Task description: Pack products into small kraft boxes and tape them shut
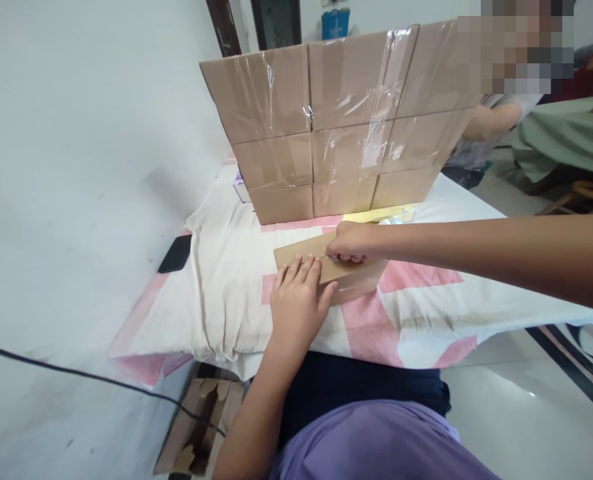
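Note:
A small cardboard box lies on the cloth-covered table in front of me, with a seam running along its top. My left hand rests open on the box's left part, fingers extended on top and thumb by the near edge. On the seam, to the right of those fingers, my right hand is closed in a fist with the knuckles down. Whatever is between its fingers is hidden. Shiny clear tape shows on the box's near side.
Behind the box stands a wall of taped cardboard boxes. A yellow strip lies at its foot. A black phone-like object sits at the table's left edge. An opened carton and a black cable are at lower left. Another person is behind at right.

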`<action>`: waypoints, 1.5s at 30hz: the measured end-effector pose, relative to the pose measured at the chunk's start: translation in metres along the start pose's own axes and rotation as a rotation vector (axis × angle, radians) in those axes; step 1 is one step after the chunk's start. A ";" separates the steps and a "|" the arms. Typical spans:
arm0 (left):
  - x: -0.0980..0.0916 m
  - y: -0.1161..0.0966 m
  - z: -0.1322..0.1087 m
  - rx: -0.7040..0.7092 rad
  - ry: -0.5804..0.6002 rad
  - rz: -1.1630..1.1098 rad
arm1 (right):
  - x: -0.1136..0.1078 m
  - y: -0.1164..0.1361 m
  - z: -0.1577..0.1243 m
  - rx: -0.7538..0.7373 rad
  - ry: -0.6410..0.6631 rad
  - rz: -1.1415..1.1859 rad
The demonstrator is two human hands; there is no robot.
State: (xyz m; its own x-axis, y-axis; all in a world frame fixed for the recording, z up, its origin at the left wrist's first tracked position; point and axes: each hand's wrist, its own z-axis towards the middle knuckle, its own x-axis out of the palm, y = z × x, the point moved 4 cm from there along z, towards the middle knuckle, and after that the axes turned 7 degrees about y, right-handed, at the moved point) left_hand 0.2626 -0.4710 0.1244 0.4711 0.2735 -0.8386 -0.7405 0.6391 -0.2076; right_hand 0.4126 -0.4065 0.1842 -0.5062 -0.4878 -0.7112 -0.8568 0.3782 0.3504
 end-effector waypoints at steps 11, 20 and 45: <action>0.001 0.000 -0.002 -0.015 -0.001 -0.010 | -0.006 -0.012 -0.011 -0.067 0.171 -0.193; 0.001 0.001 -0.002 -0.004 0.008 0.007 | -0.022 -0.005 -0.010 -0.178 -0.128 -0.426; -0.005 0.016 0.003 0.050 0.054 0.049 | -0.007 -0.067 0.015 -0.718 -0.177 -0.306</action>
State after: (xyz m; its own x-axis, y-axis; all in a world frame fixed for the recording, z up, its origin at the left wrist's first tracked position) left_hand 0.2504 -0.4599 0.1267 0.4074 0.2665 -0.8735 -0.7364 0.6615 -0.1417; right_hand 0.4753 -0.4169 0.1566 -0.2672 -0.3328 -0.9044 -0.8396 -0.3802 0.3880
